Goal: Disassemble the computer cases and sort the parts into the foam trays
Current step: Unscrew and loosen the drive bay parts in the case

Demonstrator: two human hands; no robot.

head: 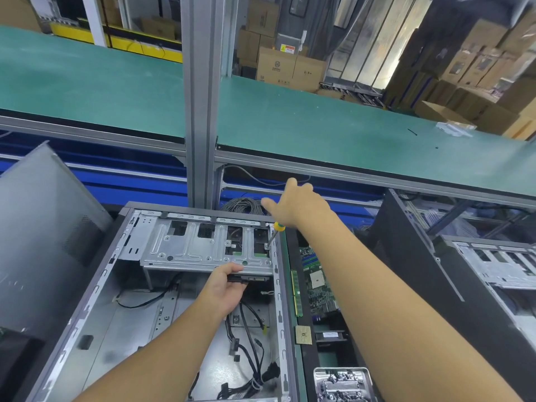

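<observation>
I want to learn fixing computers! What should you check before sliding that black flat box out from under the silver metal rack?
1. Left hand holding the black flat drive: ok.
2. Yellow-and-green-handled screwdriver tip on the silver metal drive cage corner: ok.
3. That screw fully out: cannot tell.
4. Right hand gripping the handle firmly: cannot tell, hidden.
5. Black cables unplugged from the drive: cannot tell.

Motherboard [317, 278] lies right of open case [162, 300].
</observation>
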